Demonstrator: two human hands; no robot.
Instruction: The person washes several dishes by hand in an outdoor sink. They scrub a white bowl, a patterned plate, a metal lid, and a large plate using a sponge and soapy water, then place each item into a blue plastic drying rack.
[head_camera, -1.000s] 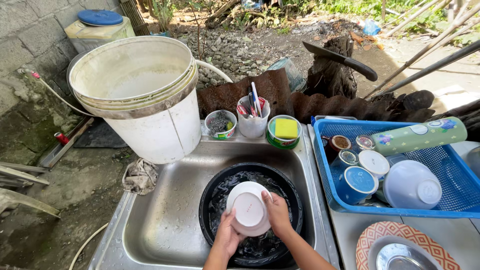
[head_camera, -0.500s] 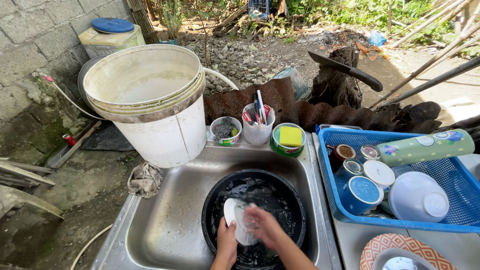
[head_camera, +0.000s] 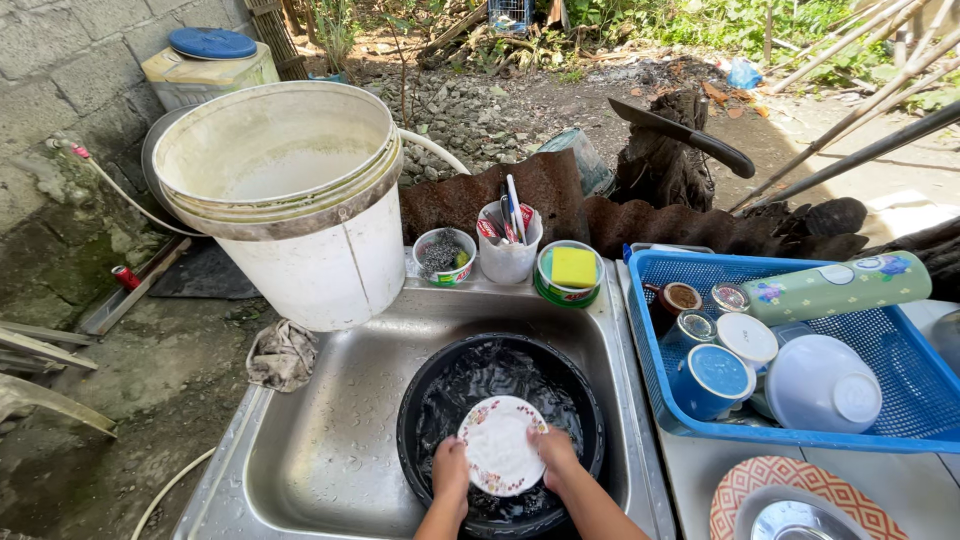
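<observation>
1. A small white plate (head_camera: 500, 446) with a floral rim is held over a black basin (head_camera: 425, 400) of water in the steel sink (head_camera: 320, 450), its face turned up toward the camera.
2. The plate's left edge is gripped by the left hand (head_camera: 450, 470), fingers closed.
3. Its right edge is clasped by the right hand (head_camera: 556, 452).
4. A blue dish basket (head_camera: 900, 420) is seen at right, a white bucket (head_camera: 300, 220) at far left.

This is an outdoor dishwashing spot behind a home. A steel sink (head_camera: 330, 450) stands in the open beside a block wall (head_camera: 70, 60), with bare dirt, gravel (head_camera: 470, 110) and weeds behind it. A big white bucket (head_camera: 300, 200), a blue dish basket (head_camera: 900, 400) and a sponge tub (head_camera: 570, 272) surround it.
</observation>
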